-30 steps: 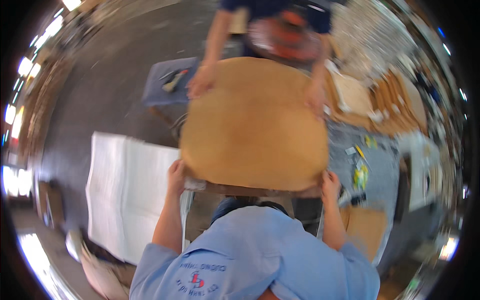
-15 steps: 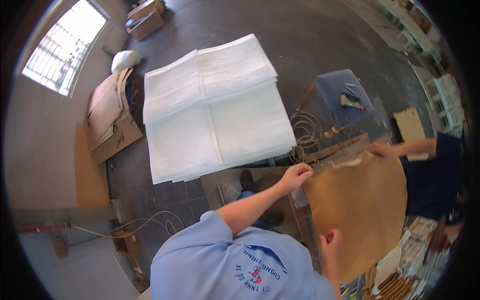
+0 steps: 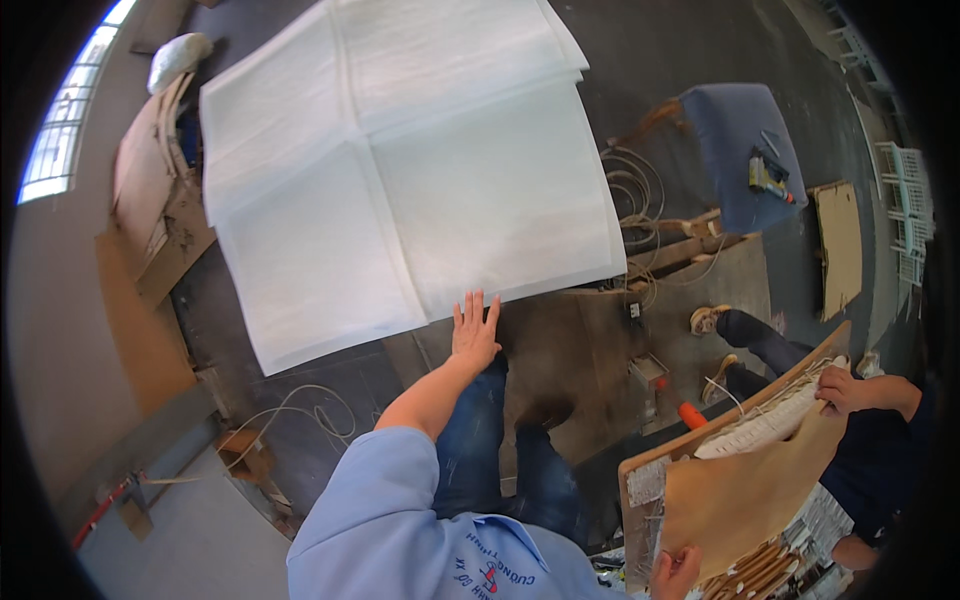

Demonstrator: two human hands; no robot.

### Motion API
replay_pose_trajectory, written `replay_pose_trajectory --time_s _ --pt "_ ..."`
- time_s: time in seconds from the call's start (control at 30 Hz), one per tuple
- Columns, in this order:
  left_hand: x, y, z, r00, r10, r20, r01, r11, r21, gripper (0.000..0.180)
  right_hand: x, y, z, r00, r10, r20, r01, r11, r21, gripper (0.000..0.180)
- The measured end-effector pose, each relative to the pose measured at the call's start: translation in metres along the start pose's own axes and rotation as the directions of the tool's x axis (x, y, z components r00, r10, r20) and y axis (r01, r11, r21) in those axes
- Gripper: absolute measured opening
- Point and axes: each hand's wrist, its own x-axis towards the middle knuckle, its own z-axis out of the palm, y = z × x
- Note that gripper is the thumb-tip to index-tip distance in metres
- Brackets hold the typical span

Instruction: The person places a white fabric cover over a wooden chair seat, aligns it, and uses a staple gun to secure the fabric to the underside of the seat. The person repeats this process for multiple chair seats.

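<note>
A large stack of white sheets (image 3: 490, 200) with a seam-like line across it spreads out in front of me. My left hand (image 3: 474, 335) reaches forward with fingers spread, its fingertips at the stack's near edge. At the lower right, my right hand (image 3: 676, 572) is closed at the bottom corner of a tan sheet (image 3: 745, 495), with the fingers partly out of frame. Another person's hand (image 3: 842, 390) grips the sheet's far upper corner. Behind the sheet stands a wooden frame (image 3: 640, 462) with a white woven strip (image 3: 755, 425) along it.
A blue padded seat (image 3: 735, 130) at the right bears a yellow-black hand tool (image 3: 768, 178). Coiled hose (image 3: 640, 195) lies beside the stack. Cardboard (image 3: 838, 250) lies on the floor; more leans along the left wall. Wooden sticks (image 3: 750, 580) lie below the tan sheet.
My left hand has let go of the tan sheet and moved left to the white stack, fingers spreading. The tan sheet has shifted down and right, uncovering the wooden frame. My view has turned.
</note>
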Motion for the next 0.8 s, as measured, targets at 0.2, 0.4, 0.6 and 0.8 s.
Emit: replay_pose_trajectory --time_s 0.2,0.4,0.6,0.8 --pt "0.084 -0.05 0.054 0.903 0.147 -0.403 0.033 0.913 0.407 0.1 0.0 -0.005 -0.01 1.0 -0.029 0.001 0.03 0.999 -0.032 0.028" --pt "0.138 -0.079 0.007 0.933 -0.13 -0.335 0.001 0.934 -0.358 0.079 -0.012 -0.003 -0.004 1.0 -0.009 0.025 0.009 1.0 -0.016 0.03" --pt "0.124 -0.068 0.049 0.923 0.186 -0.337 -0.106 0.965 0.24 0.083 -0.007 -0.001 -0.01 0.997 -0.079 -0.008 0.079 0.997 -0.009 0.03" --pt "0.151 -0.068 0.064 0.888 0.285 -0.36 -0.152 0.922 0.356 0.078 0.0 -0.018 -0.01 0.997 -0.064 -0.04 0.063 0.998 -0.028 0.029"
